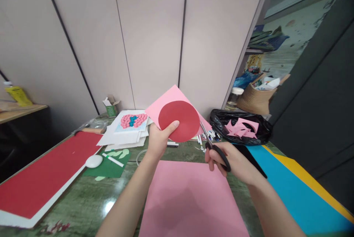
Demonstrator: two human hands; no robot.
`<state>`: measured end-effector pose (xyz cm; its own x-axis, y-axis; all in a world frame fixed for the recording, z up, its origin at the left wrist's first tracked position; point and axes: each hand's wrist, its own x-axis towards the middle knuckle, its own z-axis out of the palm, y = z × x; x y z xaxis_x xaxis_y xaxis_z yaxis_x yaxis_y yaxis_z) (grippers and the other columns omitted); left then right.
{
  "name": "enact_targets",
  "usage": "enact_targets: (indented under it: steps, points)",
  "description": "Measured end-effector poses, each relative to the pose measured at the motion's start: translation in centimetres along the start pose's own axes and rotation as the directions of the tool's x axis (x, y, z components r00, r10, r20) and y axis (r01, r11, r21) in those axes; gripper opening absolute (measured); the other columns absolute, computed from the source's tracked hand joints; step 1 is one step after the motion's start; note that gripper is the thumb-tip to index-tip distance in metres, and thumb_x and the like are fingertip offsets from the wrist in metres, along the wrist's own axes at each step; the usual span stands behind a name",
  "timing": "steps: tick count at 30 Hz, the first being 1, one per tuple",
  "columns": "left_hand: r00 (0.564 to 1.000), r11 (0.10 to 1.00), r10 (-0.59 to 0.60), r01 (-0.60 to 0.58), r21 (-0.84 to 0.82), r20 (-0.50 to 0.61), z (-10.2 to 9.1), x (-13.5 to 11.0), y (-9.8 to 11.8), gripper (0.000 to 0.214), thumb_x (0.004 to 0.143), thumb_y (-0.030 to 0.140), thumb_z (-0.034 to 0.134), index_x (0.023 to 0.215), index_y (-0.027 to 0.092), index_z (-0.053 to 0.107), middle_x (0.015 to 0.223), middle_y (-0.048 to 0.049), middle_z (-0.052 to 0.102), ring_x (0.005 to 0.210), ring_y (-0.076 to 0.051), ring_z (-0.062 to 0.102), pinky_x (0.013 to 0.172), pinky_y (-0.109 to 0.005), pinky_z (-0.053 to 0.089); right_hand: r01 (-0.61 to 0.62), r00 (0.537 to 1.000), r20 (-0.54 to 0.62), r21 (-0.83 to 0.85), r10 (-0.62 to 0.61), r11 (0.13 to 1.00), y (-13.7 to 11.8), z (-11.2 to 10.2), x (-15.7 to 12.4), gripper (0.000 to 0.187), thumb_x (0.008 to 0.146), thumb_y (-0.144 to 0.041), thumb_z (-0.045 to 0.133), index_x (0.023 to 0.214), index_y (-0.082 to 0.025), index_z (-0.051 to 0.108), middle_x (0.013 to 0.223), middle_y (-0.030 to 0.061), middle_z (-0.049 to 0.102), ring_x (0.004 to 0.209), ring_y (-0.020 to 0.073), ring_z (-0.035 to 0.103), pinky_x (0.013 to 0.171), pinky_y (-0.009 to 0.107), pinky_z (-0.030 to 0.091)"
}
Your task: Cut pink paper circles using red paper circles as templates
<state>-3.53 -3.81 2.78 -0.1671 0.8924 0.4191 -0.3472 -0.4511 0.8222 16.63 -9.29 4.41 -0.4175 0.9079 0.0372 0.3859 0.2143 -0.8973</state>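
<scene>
My left hand (162,137) pinches a red paper circle (181,119) laid against a pink paper sheet (166,98), thumb on top of the red. Both are raised above the table, with the pink showing around the circle. In my right hand (225,155) is a pair of black-handled scissors (208,139), fingers through the loops. The blades reach up to the right edge of the pink sheet, close beside the circle. Below lies a large pink sheet (190,196) flat on the table.
On the right, a black plastic bag (265,131) holds pink paper scraps (240,128); blue card (295,189) lies nearby. At left are red card (55,170), green paper (116,168), a marker (113,160), a white round object (94,161) and a heart picture (132,120).
</scene>
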Motion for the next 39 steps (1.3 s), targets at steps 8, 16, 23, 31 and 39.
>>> enact_targets:
  steps: [8, 16, 23, 31, 39]
  points:
    - [0.995, 0.997, -0.061, 0.057, 0.047, 0.084, 0.51, -0.73, 0.33, 0.030, 0.064, 0.026, 0.071, 0.090, 0.013, 0.067, 0.091, -0.0087, 0.069, 0.085, -0.023, 0.063, 0.074, -0.034, 0.051, 0.024, 0.999, -0.046, 0.074, -0.021, 0.997, 0.31, 0.09, 0.38, 0.037, 0.084, -0.045, 0.045, 0.072, -0.012, 0.057, 0.061, 0.0049, 0.064, 0.037, 0.0058, 0.040, 0.041, 0.021, 0.036]
    - [0.993, 0.996, -0.074, 0.070, 0.052, 0.087, 0.58, -0.82, 0.32, 0.030, 0.063, 0.027, 0.071, 0.090, 0.013, 0.067, 0.090, -0.0085, 0.069, 0.084, -0.023, 0.063, 0.073, -0.034, 0.051, 0.008, 0.996, -0.089, 0.029, -0.005, 1.000, 0.17, 0.26, 0.44, 0.034, 0.082, -0.044, 0.047, 0.073, -0.013, 0.058, 0.060, 0.0040, 0.063, 0.039, 0.0072, 0.039, 0.037, 0.019, 0.031]
    - [0.996, 0.995, -0.065, 0.060, 0.084, 0.062, 0.79, -0.88, 0.51, 0.031, 0.062, 0.029, 0.071, 0.088, 0.012, 0.066, 0.091, -0.0098, 0.069, 0.086, -0.025, 0.063, 0.073, -0.035, 0.051, -0.044, 0.990, -0.135, -0.017, 0.042, 0.999, 0.25, 0.41, 0.52, 0.032, 0.082, -0.041, 0.047, 0.069, -0.014, 0.057, 0.057, 0.0025, 0.060, 0.044, 0.0094, 0.040, 0.037, 0.019, 0.029]
    - [0.994, 0.993, -0.067, 0.058, 0.099, 0.084, 0.50, -0.78, 0.81, 0.034, 0.062, 0.029, 0.071, 0.091, 0.012, 0.066, 0.093, -0.0103, 0.069, 0.086, -0.025, 0.063, 0.073, -0.034, 0.051, -0.045, 0.987, -0.156, -0.060, 0.035, 0.997, 0.22, 0.27, 0.52, 0.028, 0.082, -0.036, 0.048, 0.067, -0.014, 0.059, 0.054, 0.0010, 0.058, 0.048, 0.0101, 0.042, 0.039, 0.020, 0.025]
    - [0.995, 0.992, -0.058, 0.048, 0.118, 0.082, 0.50, -0.79, 1.02, 0.033, 0.063, 0.029, 0.071, 0.091, 0.012, 0.065, 0.092, -0.0101, 0.069, 0.086, -0.025, 0.063, 0.073, -0.035, 0.051, -0.056, 0.986, -0.159, -0.045, 0.049, 0.997, -0.06, 0.30, 0.55, 0.026, 0.080, -0.032, 0.050, 0.063, -0.015, 0.057, 0.054, 0.0004, 0.059, 0.049, 0.0107, 0.044, 0.040, 0.021, 0.025]
